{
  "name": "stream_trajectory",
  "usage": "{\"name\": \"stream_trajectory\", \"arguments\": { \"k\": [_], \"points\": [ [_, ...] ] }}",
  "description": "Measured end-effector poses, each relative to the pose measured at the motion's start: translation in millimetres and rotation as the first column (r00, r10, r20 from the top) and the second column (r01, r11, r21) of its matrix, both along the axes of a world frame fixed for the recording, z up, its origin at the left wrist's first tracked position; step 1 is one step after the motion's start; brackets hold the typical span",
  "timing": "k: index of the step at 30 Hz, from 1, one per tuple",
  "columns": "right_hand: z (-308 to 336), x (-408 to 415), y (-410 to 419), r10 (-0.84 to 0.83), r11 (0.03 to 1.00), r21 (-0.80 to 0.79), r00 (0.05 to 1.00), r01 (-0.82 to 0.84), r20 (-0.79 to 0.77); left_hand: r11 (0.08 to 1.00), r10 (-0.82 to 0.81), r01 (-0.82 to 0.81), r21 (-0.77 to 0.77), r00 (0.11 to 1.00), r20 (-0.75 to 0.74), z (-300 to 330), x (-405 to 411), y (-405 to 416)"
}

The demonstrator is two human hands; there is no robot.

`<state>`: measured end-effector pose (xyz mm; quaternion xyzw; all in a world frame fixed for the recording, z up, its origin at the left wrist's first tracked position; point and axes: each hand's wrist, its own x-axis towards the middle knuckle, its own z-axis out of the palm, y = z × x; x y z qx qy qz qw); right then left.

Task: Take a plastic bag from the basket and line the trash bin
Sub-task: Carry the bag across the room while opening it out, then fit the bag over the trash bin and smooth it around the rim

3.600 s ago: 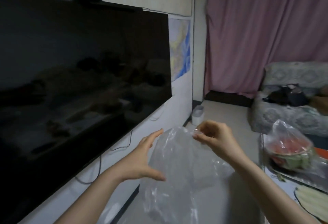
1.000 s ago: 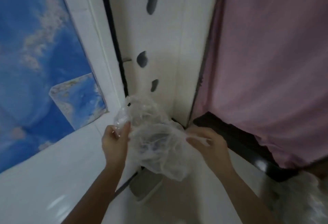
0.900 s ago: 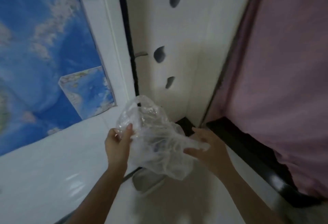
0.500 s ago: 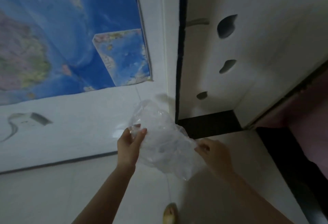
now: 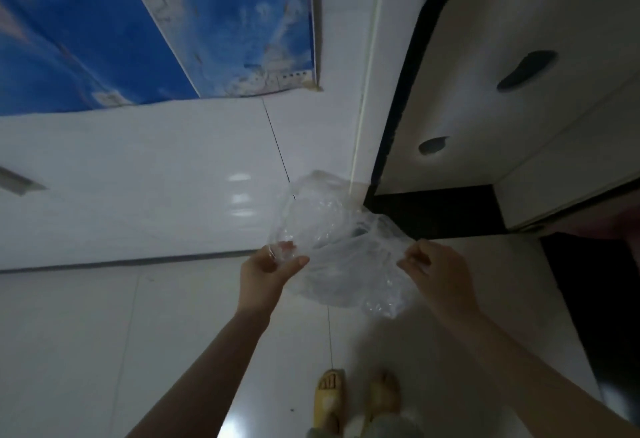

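Observation:
A clear, crinkled plastic bag [image 5: 341, 261] hangs in front of me above the white floor. My left hand [image 5: 268, 269] pinches its left edge between thumb and fingers. My right hand [image 5: 438, 271] pinches its right edge, so the bag is stretched between the two hands. A dark shape shows faintly through the plastic, but I cannot tell what it is. No trash bin or basket shows clearly in this view.
A blue map poster [image 5: 156, 25] hangs on the white wall at upper left. A white cabinet with dark cut-out handles [image 5: 526, 70] stands at upper right, above a black base strip [image 5: 440, 209]. My feet in yellow slippers [image 5: 330, 399] stand on the floor.
The view has tilted further down, bringing my slippers into sight. Both hands keep their hold on the bag and have pulled it a little wider apart.

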<state>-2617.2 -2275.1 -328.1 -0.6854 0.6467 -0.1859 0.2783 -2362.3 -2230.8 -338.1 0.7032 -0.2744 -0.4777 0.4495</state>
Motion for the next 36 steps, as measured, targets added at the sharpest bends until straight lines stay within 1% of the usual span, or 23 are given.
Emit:
{"name": "stream_trajectory", "arguments": {
  "k": [2,4,7,9,11,15,21,23,26,28,31,36],
  "points": [
    [-21.0,-1.0,-7.7,0.023,1.0,-0.001,1.0,-0.023,-0.001,0.998,0.063,-0.063,-0.025,0.998,-0.016,-19.8,-0.1,-1.1],
    [-43.9,-1.1,-17.7,0.049,0.999,-0.007,0.999,-0.049,0.001,0.995,0.083,-0.082,-0.055,0.997,0.011,-39.2,-0.8,-2.3],
    [-82.7,2.2,-33.4,0.094,0.995,-0.034,0.996,-0.093,0.002,0.997,0.04,-0.029,-0.076,0.987,0.158,-72.5,-4.5,-6.9],
    [-108.6,5.8,-42.1,0.112,0.991,-0.072,0.993,-0.11,0.024,0.997,0.049,-0.031,-0.072,0.961,0.273,-97.4,-7.0,-10.4],
    [-132.8,8.9,-48.4,0.122,0.986,-0.116,0.991,-0.116,0.054,0.997,0.071,-0.055,-0.056,0.938,0.339,-124.2,-10.1,-13.4],
    [-179.1,13.9,-52.1,0.132,0.971,-0.21,0.988,-0.113,0.076,0.997,0.074,-0.061,-0.047,0.922,0.381,-179.9,-15.1,-13.2],
    [-249.8,24.3,-60.7,0.204,0.919,-0.353,0.978,-0.175,0.047,0.996,0.084,-0.08,-0.026,0.931,0.355,-264.9,-7.0,-10.5],
    [-275.9,30.7,-61.2,0.235,0.879,-0.429,0.972,-0.209,0.008,0.997,0.08,-0.076,-0.025,0.923,0.377,-295.0,-4.2,-11.2],
    [-318.3,34.8,-59.1,0.312,0.795,-0.521,0.946,-0.31,-0.086,0.999,0.044,-0.045,-0.007,0.91,0.412,-341.2,-2.1,-14.2],
    [-346.8,33.5,-55.2,0.335,0.779,-0.524,0.935,-0.343,-0.115,1.0,0.025,-0.027,-0.001,0.899,0.438,-370.9,-0.1,-14.9],
    [-386.5,30.6,-49.2,0.324,0.807,-0.485,0.939,-0.338,-0.115,1.0,0.006,-0.012,0.011,0.898,0.441,-409.3,7.2,-14.9],
    [-431.0,23.8,-36.0,0.396,0.819,-0.41,0.913,-0.401,-0.103,0.996,-0.083,0.091,0.003,0.897,0.435,-449.3,26.5,-8.9]
  ]
}}
